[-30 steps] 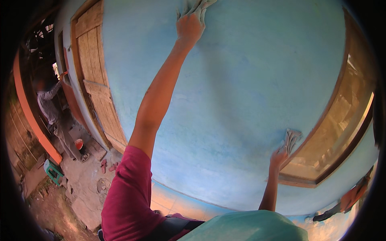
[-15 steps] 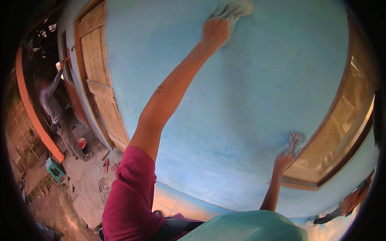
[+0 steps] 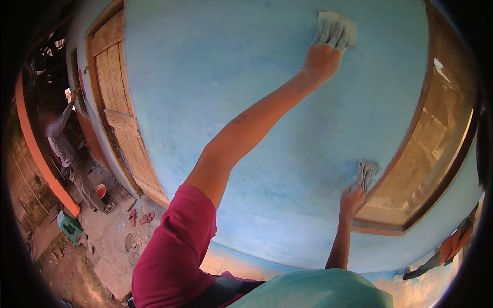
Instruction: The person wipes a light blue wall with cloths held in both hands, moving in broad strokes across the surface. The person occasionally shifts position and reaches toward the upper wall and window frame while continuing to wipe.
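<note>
My left arm in a maroon sleeve reaches up across a light blue wall (image 3: pixel 215 102). My left hand (image 3: pixel 323 59), its fingers coated with pale dust, presses a pale sheet of sandpaper (image 3: pixel 352 30) against the upper wall. Lower and to the right, my right hand (image 3: pixel 352 196) holds another greyish piece of sandpaper (image 3: pixel 368 167) on the wall, close beside the window frame (image 3: pixel 377 227). The fingers on that piece look dusty too. The sandpaper's working faces are hidden against the wall.
A wooden door (image 3: pixel 117 77) stands to the left. Beyond it a person (image 3: pixel 64 138) reaches to the wall, near a red bucket (image 3: pixel 100 191). A green stool (image 3: pixel 68 227) and red sandals (image 3: pixel 139 217) are on the rough ground. Something teal (image 3: pixel 313 290) covers the lower edge.
My left hand has moved right and a little down over the wall with its sandpaper. The view has shifted slightly right. My right hand stays beside the window frame.
</note>
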